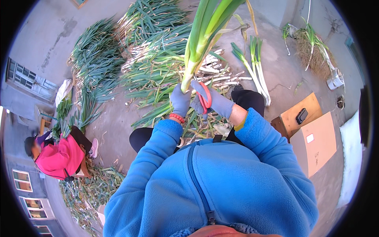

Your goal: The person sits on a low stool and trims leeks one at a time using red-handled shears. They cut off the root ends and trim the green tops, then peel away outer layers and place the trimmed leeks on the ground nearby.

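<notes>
My left hand, in a grey glove with a red bead bracelet at the wrist, is closed around the white lower stalk of a large green onion. Its broad green leaves rise toward the top of the view, with some yellowed, withered ones at the right. My right hand, also gloved, grips red-handled scissors. The blades point at the stalk beside my left fingers and are mostly hidden. Under both hands lie loose leaves and peelings. Beyond them is a heap of untrimmed green onions with soiled white stalks.
Several cleaned green onions lie on the concrete to the right. A cardboard box stands near a wooden board with a black object. More onion bundles fill the upper left. At left, a person in pink sits beside leaf waste.
</notes>
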Demonstrator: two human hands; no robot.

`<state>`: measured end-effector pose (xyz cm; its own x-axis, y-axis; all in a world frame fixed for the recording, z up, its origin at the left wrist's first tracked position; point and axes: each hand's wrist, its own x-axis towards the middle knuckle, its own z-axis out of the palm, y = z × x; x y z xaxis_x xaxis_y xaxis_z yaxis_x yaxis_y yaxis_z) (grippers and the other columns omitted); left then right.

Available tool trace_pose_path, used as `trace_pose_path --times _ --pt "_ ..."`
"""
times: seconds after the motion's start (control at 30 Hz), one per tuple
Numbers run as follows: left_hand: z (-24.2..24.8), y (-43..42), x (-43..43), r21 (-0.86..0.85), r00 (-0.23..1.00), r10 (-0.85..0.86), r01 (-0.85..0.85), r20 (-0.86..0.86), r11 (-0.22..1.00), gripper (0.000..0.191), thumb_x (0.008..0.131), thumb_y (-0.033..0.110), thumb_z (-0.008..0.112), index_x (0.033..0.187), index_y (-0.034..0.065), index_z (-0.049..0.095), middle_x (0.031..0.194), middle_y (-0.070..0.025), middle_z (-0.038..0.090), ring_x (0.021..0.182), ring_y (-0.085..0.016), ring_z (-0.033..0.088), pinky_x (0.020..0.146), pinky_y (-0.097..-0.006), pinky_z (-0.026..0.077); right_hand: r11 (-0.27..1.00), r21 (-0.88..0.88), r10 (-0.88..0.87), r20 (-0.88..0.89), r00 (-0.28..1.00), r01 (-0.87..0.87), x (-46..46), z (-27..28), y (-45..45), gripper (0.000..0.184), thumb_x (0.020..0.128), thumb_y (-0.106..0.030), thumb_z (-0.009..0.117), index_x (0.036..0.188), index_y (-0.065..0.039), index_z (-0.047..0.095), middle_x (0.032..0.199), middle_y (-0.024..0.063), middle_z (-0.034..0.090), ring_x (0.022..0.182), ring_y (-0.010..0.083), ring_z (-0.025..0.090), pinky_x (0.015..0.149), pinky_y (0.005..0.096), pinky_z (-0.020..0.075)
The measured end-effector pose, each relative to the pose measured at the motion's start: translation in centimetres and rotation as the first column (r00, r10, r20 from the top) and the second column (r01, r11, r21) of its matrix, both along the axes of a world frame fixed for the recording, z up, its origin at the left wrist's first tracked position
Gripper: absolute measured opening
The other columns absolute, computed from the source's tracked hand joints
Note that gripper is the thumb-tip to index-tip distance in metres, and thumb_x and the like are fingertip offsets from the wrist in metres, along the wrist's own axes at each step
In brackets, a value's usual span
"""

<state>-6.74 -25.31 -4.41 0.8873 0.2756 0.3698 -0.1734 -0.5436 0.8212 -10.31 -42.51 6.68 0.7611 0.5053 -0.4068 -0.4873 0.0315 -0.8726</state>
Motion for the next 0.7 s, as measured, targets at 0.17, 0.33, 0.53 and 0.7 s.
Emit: trace_pose_path --times 0.17,0.33,0.53,0.7 --pt "-0.3 0.0 0.5 -0.02 0.995 -0.099 0.1 0.033 0.995 0.028 0.084 0.027 0.075 0.097 0.0036 0.068 0.081 -0.0169 0.07 0.074 -0.033 0.069 0.068 -0.04 0.052 0.995 -0.027 -0.096 0.141 0.985 0.101 -0.9 -1.0 0.3 0.076 0.09 -0.075 0.052 0.076 -0.001 0.061 0.062 0.0104 0.062 0.046 0.0177 0.059 0.039 0.0287 0.0415" --pt "1.7 -0.9 -0.4 -0.042 0.972 -0.167 0.162 -0.163 0.986 0.034 0.082 0.019 0.076 0.11 0.0005 0.068 0.09 -0.0096 0.073 0.079 -0.015 0.067 0.075 -0.0323 0.053 0.99 -0.064 -0.129 -0.018 0.992 0.127 -0.3 -4.3 -1.7 0.067 0.089 -0.069 0.061 0.085 -0.003 0.062 0.065 0.0095 0.064 0.048 0.0176 0.062 0.042 0.03 0.0485" --pt "2.4 -1.3 -0.2 -0.183 0.936 -0.307 0.275 -0.171 0.944 0.042 0.079 0.023 0.079 0.111 -0.0023 0.067 0.089 -0.0113 0.072 0.077 -0.017 0.066 0.072 -0.0332 0.052 0.909 0.146 -0.387 -0.049 0.921 0.39 -1.7 -5.4 -1.9 0.06 0.092 -0.058 0.066 0.11 -0.001 0.062 0.075 0.0089 0.066 0.057 0.0185 0.065 0.046 0.0312 0.0502" --pt "3.1 -1.6 0.3 -0.274 0.905 -0.362 0.297 -0.226 0.914 0.048 0.078 0.026 0.08 0.114 -0.0025 0.067 0.092 -0.0126 0.073 0.079 -0.017 0.067 0.073 -0.0333 0.052 0.895 0.335 -0.354 0.136 0.925 0.293 -3.2 -4.5 -4.0 0.047 0.102 -0.049 0.055 0.112 -0.003 0.054 0.099 0.015 0.07 0.073 0.0211 0.069 0.062 0.0365 0.0595"
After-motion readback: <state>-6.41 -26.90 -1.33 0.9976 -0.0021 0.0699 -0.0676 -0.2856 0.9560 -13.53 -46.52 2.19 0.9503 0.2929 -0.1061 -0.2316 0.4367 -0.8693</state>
